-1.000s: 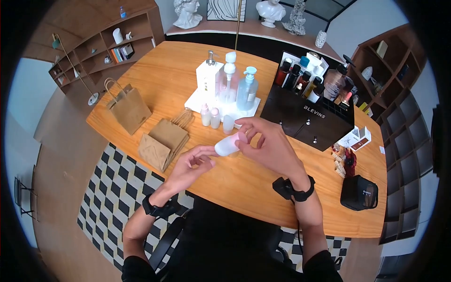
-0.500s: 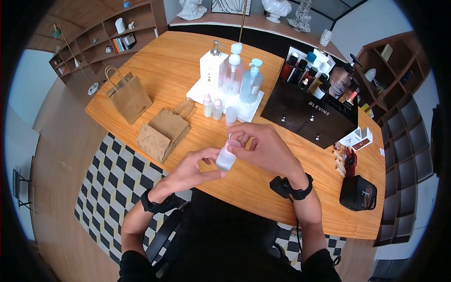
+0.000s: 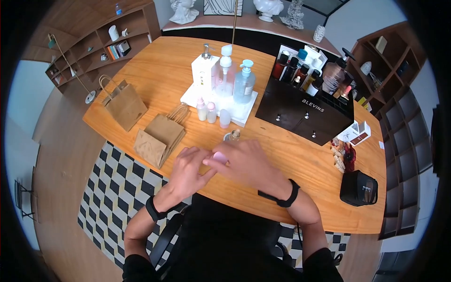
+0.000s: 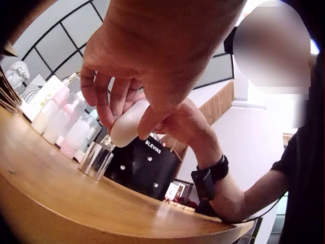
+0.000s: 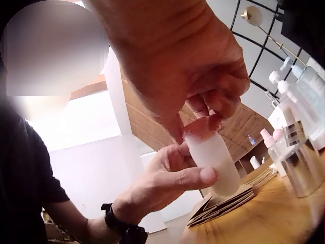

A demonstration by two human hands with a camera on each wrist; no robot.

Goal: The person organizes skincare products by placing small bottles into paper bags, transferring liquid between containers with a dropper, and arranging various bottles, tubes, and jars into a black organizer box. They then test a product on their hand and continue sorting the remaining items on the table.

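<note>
Both hands meet over the front of the table around a small frosted bottle with a pink end (image 3: 219,157). The left hand (image 3: 185,173) holds its pale body (image 5: 216,160), thumb along one side and fingers on the other. With thumb and fingers, the right hand (image 3: 251,162) pinches the pink end, seen best in the right wrist view. In the head view the hands cover most of the bottle. Just beyond the right hand stands a shiny metallic bottle (image 4: 96,160) with a narrower neck. Several small pastel bottles (image 3: 212,113) stand farther back.
A white tray (image 3: 239,115) carries large pump bottles (image 3: 244,87). To its right sits a black cosmetics box (image 3: 291,110) full of bottles. Brown paper bags (image 3: 162,134) lie at the left. A black pouch (image 3: 359,188) and a white box (image 3: 359,133) are at the right.
The right hand has turned over and come nearer the left, and the left hand now grips the bottle's body. The metallic bottle has come into view behind the right hand.
</note>
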